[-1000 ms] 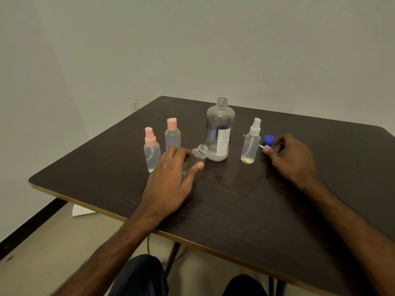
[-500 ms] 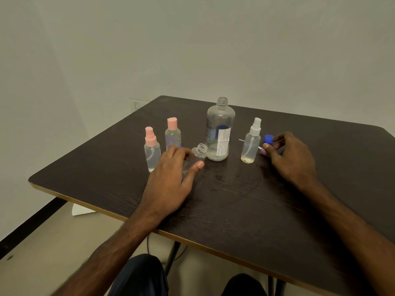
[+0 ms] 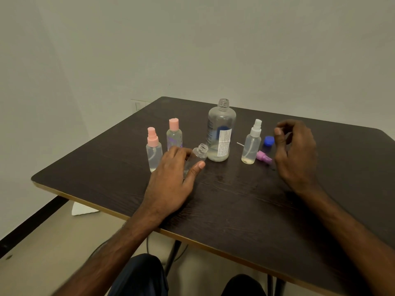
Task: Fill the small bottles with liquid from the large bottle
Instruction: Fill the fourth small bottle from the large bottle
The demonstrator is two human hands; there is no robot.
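Four small bottles and one large one stand on the dark table [image 3: 235,210] as I look down at it. Farthest left is a pink-capped spray bottle [image 3: 153,151], upright, with a pink flip-cap bottle [image 3: 174,136] just right of it and a little farther back. My left hand [image 3: 171,182] wraps an uncapped small bottle [image 3: 197,155], thumb on its near side, fingers over the far side; the bottle tilts, its open neck pointing toward the large bottle [image 3: 220,133]. That one stands upright and uncapped at the middle, with only a shallow layer of liquid at the bottom. Right of it is a white-topped spray bottle [image 3: 252,144], upright. Just beside its base lies a purple spray cap [image 3: 264,156], and a blue cap [image 3: 268,140] sits a little farther back. My right hand [image 3: 296,150] hovers near them, fingers loosely curled, holding nothing.
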